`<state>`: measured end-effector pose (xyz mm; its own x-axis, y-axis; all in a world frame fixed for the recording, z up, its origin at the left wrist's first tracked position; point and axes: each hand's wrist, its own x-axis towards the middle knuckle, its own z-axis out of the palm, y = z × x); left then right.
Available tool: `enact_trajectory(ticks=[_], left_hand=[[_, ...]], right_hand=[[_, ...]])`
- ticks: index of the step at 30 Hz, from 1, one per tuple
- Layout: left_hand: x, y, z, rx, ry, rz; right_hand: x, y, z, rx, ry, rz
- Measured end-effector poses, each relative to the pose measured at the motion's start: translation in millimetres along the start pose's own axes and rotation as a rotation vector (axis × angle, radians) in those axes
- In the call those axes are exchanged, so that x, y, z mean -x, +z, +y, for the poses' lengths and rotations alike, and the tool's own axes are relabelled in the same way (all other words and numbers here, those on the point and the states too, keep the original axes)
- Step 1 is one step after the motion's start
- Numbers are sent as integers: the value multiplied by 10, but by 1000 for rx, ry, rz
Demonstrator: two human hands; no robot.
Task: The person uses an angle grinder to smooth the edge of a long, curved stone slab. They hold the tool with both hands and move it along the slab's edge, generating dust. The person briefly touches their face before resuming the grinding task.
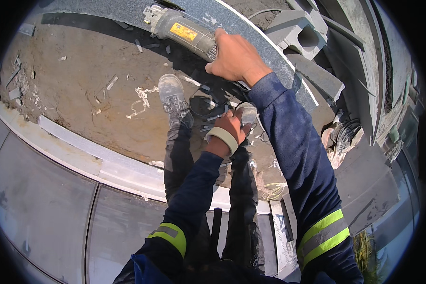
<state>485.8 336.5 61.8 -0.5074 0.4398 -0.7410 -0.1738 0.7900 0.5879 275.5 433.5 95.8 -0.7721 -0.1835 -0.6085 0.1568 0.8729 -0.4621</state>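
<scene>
My right hand (236,56) is closed around the rear end of a grey, dusty angle grinder (187,34) with a yellow label. The grinder's head points to the far left, over a long grey stone slab (255,35). Nearer to me, my left hand (233,124) hangs low in front of my right shoe (246,112), its fingers curled. Whatever they hold, if anything, is hidden. A pale roll of tape (221,140) sits around my left wrist like a bracelet. Close to the left hand, a thin dark cable (194,110) loops over the ground.
My left shoe (173,94) stands on bare brown dirt (80,71) strewn with stone chips and scraps. Concrete blocks (298,31) and leaning slabs (364,71) crowd the right, near bundled wire (348,135). Behind my feet runs a pale kerb (80,144) beside large grey panels (42,184).
</scene>
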Motion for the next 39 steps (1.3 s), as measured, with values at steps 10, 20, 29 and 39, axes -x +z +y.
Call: enact_trajectory(ticks=[10,20,29,39], left_hand=[[-21,146,-99,-213,77,18],[15,3,25,-18,36,66],[17,46,9,-91,79,28],[22,29,3,-42,41,25]], right_hand=[[-388,57,-178,12,-51,2],[17,-19,14,-10,10,-27],[-324,61,-88,18,-37,14],[14,7,24,15,-5,-4]])
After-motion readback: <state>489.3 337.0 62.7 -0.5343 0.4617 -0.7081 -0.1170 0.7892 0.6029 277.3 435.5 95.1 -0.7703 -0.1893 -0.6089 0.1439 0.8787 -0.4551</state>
